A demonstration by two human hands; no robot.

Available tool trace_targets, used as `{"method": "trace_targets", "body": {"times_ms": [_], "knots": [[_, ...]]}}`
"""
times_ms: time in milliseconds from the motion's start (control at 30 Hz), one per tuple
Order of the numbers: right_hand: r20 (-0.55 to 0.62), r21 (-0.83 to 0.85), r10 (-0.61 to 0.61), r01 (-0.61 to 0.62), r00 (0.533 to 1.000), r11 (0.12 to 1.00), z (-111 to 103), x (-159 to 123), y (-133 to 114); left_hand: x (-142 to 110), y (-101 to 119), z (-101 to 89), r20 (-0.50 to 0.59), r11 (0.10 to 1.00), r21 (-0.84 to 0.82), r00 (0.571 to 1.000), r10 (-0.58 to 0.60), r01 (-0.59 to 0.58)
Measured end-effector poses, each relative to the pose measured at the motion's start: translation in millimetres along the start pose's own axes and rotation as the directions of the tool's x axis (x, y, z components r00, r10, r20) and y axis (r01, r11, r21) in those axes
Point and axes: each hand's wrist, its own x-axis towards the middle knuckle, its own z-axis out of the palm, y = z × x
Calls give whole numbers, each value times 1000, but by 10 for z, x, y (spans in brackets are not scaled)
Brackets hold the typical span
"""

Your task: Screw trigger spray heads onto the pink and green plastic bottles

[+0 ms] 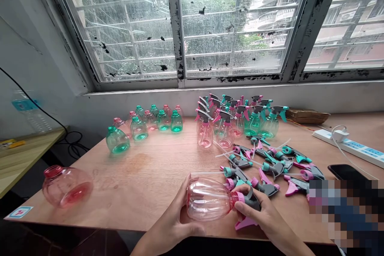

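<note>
On the wooden desk [144, 192], near its front edge, the left hand [171, 220] cradles a pink plastic bottle [207, 200] on its side, while the right hand [264, 216] clasps a pink-and-grey trigger sprayer head [246, 223] against the bottle's neck.

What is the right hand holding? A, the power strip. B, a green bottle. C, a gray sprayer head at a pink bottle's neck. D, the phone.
C. The right hand is closed on the gray sprayer head at the neck of the pink bottle, which the left hand cradles.
</note>
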Motion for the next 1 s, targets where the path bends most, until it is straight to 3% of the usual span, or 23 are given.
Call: {"method": "trace_targets", "body": {"times_ms": [133, 333, 467, 733, 1000], "knots": [[-10, 1, 0, 0, 1000, 1000, 0, 13, 14, 1, 29, 10, 32, 1000, -20, 999, 20, -19], [2, 21, -11, 11, 1000, 1000, -16, 33, 35, -18, -13, 8, -2, 995, 63, 997, 72, -72], [11, 15, -10, 10, 1000, 1000, -7, 20, 10, -22, 13, 25, 4, 998, -5, 998, 60, -60], [13, -9, -15, 15, 1000, 1000, -9, 23, 25, 27, -37, -7, 85, 988, -10, 985, 152, -152], [45, -42, -13, 15, 999, 999, -8, 26, 15, -24, 12, 13, 33, 997, -52, 998, 55, -53]]}}
